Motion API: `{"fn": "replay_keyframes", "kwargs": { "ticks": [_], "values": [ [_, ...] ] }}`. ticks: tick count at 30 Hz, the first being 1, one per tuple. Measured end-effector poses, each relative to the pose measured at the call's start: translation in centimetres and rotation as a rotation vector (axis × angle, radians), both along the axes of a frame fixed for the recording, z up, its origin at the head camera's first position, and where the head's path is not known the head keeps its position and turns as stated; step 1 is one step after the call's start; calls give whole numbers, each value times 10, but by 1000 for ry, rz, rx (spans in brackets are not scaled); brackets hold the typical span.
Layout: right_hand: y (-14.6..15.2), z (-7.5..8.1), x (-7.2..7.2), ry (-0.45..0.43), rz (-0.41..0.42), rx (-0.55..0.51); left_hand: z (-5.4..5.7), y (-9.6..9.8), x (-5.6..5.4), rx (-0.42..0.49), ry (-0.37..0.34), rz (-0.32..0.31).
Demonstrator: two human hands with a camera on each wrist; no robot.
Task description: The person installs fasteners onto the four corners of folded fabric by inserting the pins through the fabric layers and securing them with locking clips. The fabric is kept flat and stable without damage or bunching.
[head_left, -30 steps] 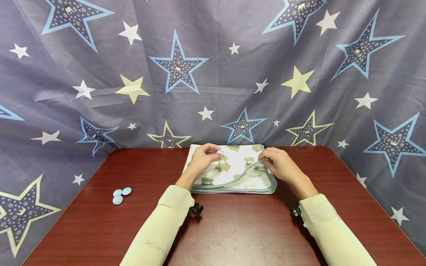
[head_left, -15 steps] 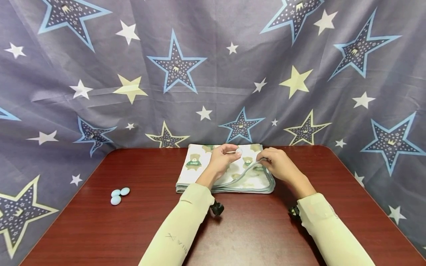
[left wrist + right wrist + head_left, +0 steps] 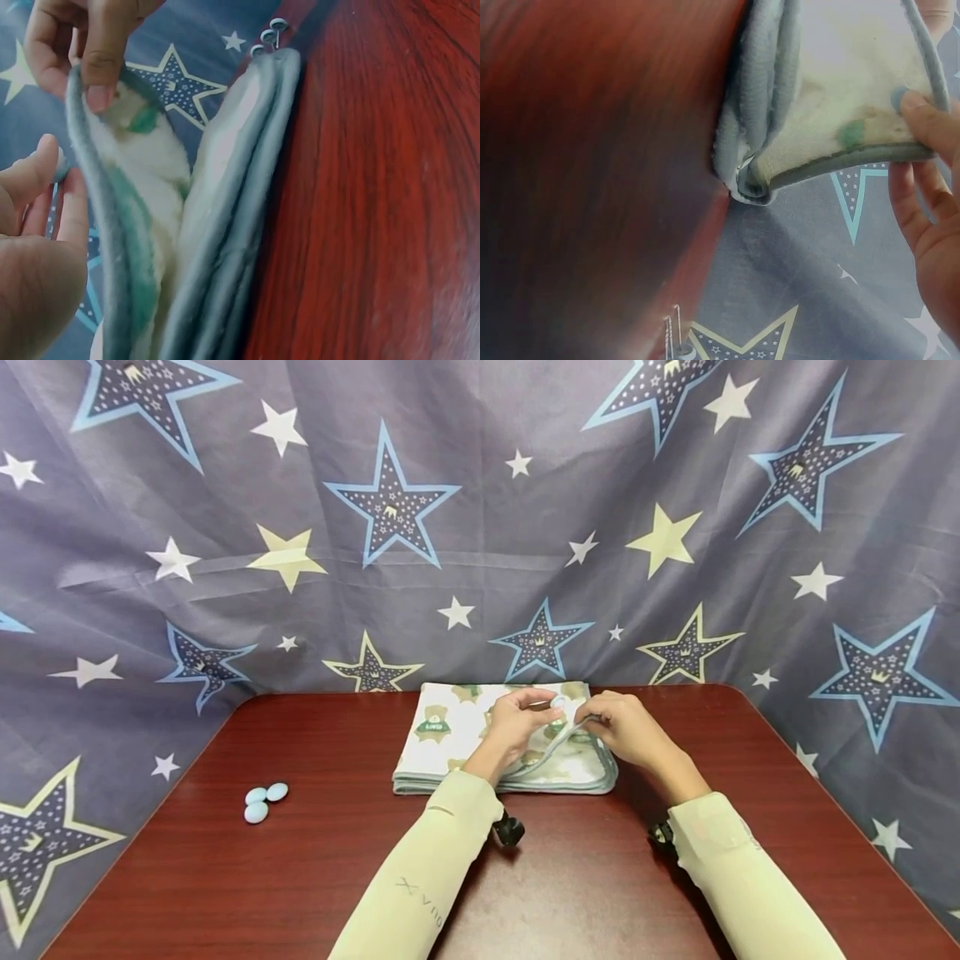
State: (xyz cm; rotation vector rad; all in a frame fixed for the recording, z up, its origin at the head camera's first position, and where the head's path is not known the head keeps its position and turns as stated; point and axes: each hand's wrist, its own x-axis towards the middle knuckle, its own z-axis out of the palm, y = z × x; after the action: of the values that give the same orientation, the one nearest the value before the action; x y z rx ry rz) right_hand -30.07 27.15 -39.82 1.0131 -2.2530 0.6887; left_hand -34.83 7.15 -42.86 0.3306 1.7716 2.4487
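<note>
A folded white blanket (image 3: 427,756) with a bear print and grey-blue piping lies at the back of the table. My right hand (image 3: 628,735) pinches the top layer's corner and lifts it, so the edge (image 3: 97,202) stands away from the layers below. By the right thumb in the right wrist view, a small blue round spot (image 3: 898,98) shows on the fabric. Over the blanket, my left hand (image 3: 512,727) pinches a small pale blue rounded piece (image 3: 558,702) between thumb and fingers, close to the lifted corner. Its underside is hidden.
Three pale blue oval pieces (image 3: 257,812) lie together on the left of the dark red table (image 3: 337,860). A star-printed curtain (image 3: 480,527) hangs behind. Several thin metal pins with round heads (image 3: 278,25) show beyond the blanket in the left wrist view.
My left hand has moved right across the blanket with the pale blue piece, up to the lifted corner. The right hand keeps its pinch on the corner, nearly still.
</note>
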Motion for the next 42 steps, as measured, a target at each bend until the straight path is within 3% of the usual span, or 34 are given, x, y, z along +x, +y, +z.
{"fn": "replay_keyframes", "kwargs": {
  "ticks": [12, 21, 42],
  "values": [
    [-3, 4, 1, -19, 13, 10, -4, 2, -1, -11, 36, 49],
    [-2, 3, 1, -8, 11, 16, -3, 3, -1, -51, 59, 21],
    [-3, 2, 2, -4, 9, -5, -12, -1, -1, -93, 84, -30]
  ]
}}
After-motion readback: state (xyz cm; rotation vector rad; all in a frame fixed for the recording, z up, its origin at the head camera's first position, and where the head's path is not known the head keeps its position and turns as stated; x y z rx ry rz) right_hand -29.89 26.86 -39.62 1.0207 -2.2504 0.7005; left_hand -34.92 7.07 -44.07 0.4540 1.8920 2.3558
